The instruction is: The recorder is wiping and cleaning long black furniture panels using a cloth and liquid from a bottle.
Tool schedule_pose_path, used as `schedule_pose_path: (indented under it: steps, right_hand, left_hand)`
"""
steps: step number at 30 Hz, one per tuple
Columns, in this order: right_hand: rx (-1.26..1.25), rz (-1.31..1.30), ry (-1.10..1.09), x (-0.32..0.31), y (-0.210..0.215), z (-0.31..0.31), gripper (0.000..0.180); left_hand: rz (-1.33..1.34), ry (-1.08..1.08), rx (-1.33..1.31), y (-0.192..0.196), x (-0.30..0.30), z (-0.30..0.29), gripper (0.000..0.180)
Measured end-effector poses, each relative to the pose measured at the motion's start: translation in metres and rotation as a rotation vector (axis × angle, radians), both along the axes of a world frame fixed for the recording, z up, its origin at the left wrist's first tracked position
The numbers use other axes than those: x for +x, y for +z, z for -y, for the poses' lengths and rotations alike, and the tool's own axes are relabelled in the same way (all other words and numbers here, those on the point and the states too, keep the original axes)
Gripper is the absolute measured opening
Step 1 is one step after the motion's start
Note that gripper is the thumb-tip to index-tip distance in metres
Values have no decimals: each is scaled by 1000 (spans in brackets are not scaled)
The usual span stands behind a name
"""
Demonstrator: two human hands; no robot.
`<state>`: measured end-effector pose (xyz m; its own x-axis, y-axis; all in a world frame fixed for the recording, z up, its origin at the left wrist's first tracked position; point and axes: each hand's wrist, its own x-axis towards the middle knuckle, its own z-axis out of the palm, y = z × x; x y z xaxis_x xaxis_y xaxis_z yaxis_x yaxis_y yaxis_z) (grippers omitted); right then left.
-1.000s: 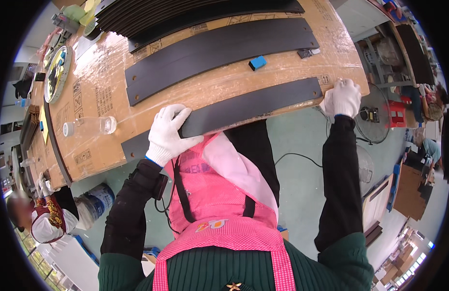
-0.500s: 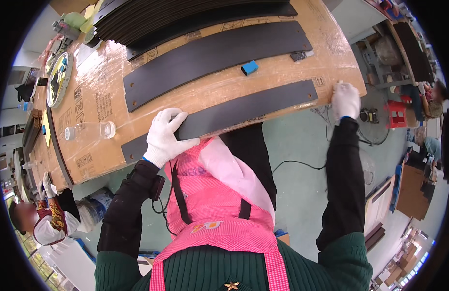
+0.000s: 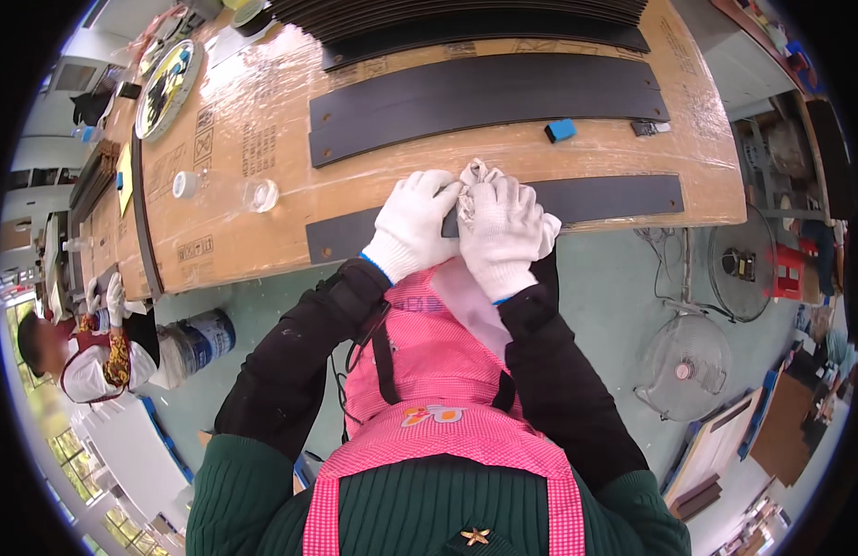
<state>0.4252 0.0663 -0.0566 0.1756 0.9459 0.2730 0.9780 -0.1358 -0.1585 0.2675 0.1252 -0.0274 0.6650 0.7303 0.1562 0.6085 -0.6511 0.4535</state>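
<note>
A long dark grey board (image 3: 610, 196) with a small hole near each end lies along the near edge of the table. My left hand (image 3: 412, 222), in a white knit glove, grips this board near its middle, fingers bent over the top. Right beside it, my gloved right hand (image 3: 505, 232) presses a crumpled whitish rag (image 3: 478, 173) against the board. The two hands nearly touch and hide the board's middle part. Behind it lie wider dark boards (image 3: 484, 97), partly overlapping.
A stack of dark boards (image 3: 484, 20) stands at the back of the cardboard-covered table (image 3: 253, 153). A blue block (image 3: 560, 130), a clear bottle (image 3: 220, 190) and a round tray (image 3: 143, 125) are on it. Another person (image 3: 95, 357) is at far left; a fan (image 3: 684, 369) stands right.
My right hand has come from the board's right end leftward to its middle, beside my left hand. The left hand stays on the board. The view has shifted.
</note>
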Motion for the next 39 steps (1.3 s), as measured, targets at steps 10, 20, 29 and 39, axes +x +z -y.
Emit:
schedule_pose_path:
  steps: [10, 20, 29, 39]
  right_hand:
    - [-226, 43, -226, 53, 37, -11, 35]
    - [194, -374, 508, -21, 19, -2, 22]
    - [-53, -242, 358, -109, 23, -29, 44]
    - [-41, -530, 721, -94, 41, -17, 14]
  left_hand:
    - [-199, 242, 59, 14, -214, 19, 96]
    - [-85, 85, 13, -1, -235, -18, 76]
    - [-12, 44, 76, -6, -222, -27, 73]
    - [26, 57, 64, -6, -230, -23, 70]
